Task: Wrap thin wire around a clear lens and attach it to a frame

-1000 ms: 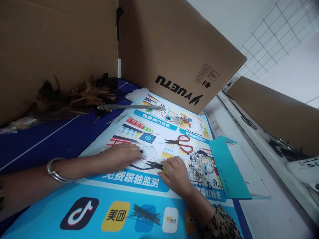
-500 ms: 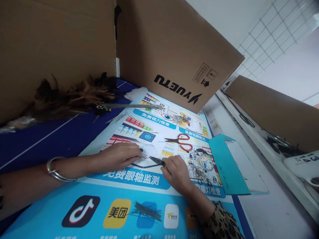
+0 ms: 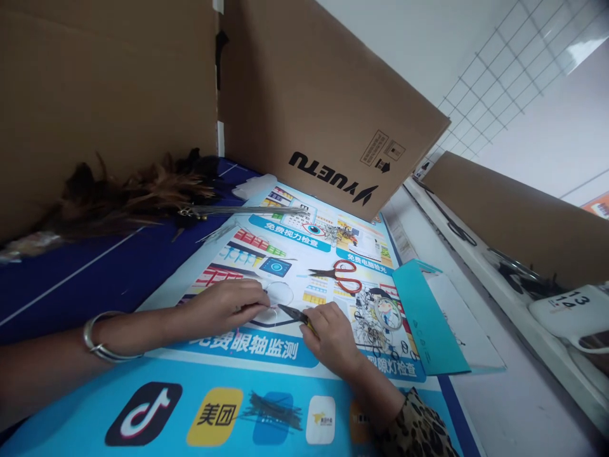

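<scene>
My right hand [image 3: 329, 333] is closed round the handles of long-nose pliers [image 3: 291, 312], whose dark jaws point left. Opposite them, my left hand [image 3: 233, 303] has its fingertips pinched together beside the plier tips. A thin, clear-looking loop [image 3: 280, 293] shows just past those fingertips; what exactly they grip is too small to make out. Red-handled scissors [image 3: 347, 276] lie beyond my right hand. To its right is a loose pile of small metal rings and wire pieces [image 3: 373, 324].
A printed blue-and-white sheet [image 3: 157, 362] covers the table. Dark wire pieces [image 3: 271, 411] lie near me. Long metal rods [image 3: 242, 210] and brown feathers [image 3: 137, 190] lie at the far left. A cardboard box [image 3: 304, 95] stands behind; a teal folded card [image 3: 428, 324] is at right.
The whole view has shifted slightly left. Both hands stay close together, the pliers still near the left fingertips. A small dark piece at the left fingertips no longer shows.
</scene>
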`<move>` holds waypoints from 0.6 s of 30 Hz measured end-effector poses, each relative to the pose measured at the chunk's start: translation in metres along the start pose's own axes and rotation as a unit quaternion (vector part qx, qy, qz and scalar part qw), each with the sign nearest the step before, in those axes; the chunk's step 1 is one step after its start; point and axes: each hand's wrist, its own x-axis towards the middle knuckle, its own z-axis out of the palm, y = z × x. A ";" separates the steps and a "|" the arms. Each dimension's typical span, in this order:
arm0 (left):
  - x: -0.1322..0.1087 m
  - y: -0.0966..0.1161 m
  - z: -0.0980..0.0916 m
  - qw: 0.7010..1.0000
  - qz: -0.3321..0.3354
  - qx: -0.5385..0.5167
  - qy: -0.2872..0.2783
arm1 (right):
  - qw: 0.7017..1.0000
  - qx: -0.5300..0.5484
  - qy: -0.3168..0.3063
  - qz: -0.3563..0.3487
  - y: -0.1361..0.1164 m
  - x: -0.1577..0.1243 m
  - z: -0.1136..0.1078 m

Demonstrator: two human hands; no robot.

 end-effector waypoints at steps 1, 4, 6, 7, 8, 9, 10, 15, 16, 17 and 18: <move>0.002 0.004 0.000 1.000 -0.014 -0.005 0.015 | 1.000 0.022 0.012 0.012 0.001 0.000 0.000; 0.009 0.020 0.001 0.995 -0.069 -0.015 0.070 | 0.989 0.112 0.039 0.091 0.001 0.001 -0.006; 0.016 0.030 0.000 0.989 -0.112 -0.027 0.087 | 0.969 0.184 0.037 0.162 0.000 0.004 -0.013; 0.020 0.034 -0.001 0.986 -0.137 -0.044 0.085 | 0.957 0.216 0.025 0.191 -0.001 0.006 -0.017; 0.025 0.037 -0.001 0.981 -0.163 -0.067 0.079 | 0.946 0.243 0.022 0.213 -0.002 0.008 -0.020; 0.029 0.040 -0.001 0.974 -0.191 -0.095 0.073 | 0.938 0.259 0.024 0.230 -0.002 0.011 -0.023; 0.033 0.040 -0.001 0.966 -0.218 -0.125 0.065 | 0.934 0.265 0.019 0.239 -0.003 0.013 -0.024; 0.042 0.026 0.014 0.913 -0.297 -0.277 0.039 | 0.954 0.224 0.018 0.200 0.001 0.018 -0.017; 0.041 0.021 0.018 0.904 -0.305 -0.297 0.040 | 0.958 0.215 0.024 0.191 0.003 0.018 -0.014; 0.039 0.017 0.022 0.896 -0.315 -0.311 0.043 | 0.960 0.208 0.029 0.185 0.004 0.017 -0.012; 0.036 0.015 0.025 0.888 -0.325 -0.322 0.045 | 0.962 0.204 0.035 0.179 0.005 0.016 -0.010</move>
